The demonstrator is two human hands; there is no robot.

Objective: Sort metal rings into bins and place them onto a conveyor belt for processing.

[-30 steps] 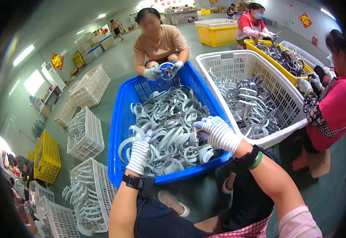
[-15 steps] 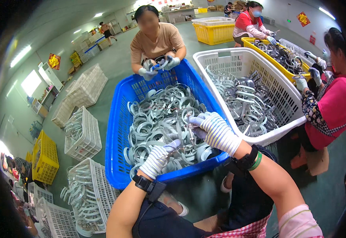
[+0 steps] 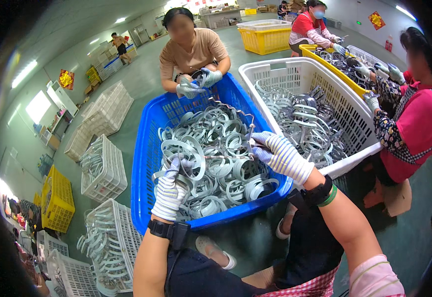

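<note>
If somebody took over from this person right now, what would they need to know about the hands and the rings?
Left hand: gloved, gripping a grey metal ring at the pile's near edge.
Right hand: gloved, pinching a thin bent wire that arches over the pile.
Blue crate: full of grey rings.
White crate beside it: also holds rings.
Done: cannot tell how many.
Left: the blue crate's pile.

Gloved hands at a blue crate of metal clamp rings

A blue plastic crate (image 3: 146,163) heaped with grey metal clamp rings (image 3: 221,168) is seen from above. A ring is gripped by the left hand (image 3: 170,190), in a striped glove; a bent wire hook (image 3: 236,116) is pinched by the right hand (image 3: 278,153). Rings are also handled by a person in a beige shirt (image 3: 193,52) opposite. A white crate (image 3: 295,74) stands just beside, with a yellow crate (image 3: 268,37) beyond.
</note>
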